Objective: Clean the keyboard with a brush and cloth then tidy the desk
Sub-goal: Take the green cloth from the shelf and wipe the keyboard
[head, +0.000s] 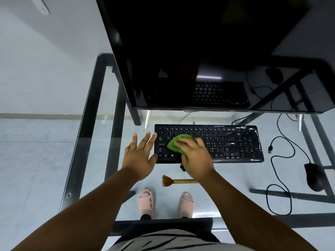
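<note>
A black keyboard (235, 142) lies on the glass desk (94, 109) under the monitor. My right hand (195, 154) presses a bunched green cloth (176, 144) onto the left half of the keys. My left hand (140, 154) rests flat with fingers spread at the keyboard's left edge, fingertips touching its side. A small brush (178, 181) with brown bristles and a wooden handle lies on the glass in front of the keyboard, bristles pointing left; my right wrist hides the end of its handle.
A large black monitor (208, 51) overhangs the back of the desk. A black mouse (315, 176) and its looping cable (279, 178) with a loose USB plug lie at the right. My feet in pink sandals show through the glass.
</note>
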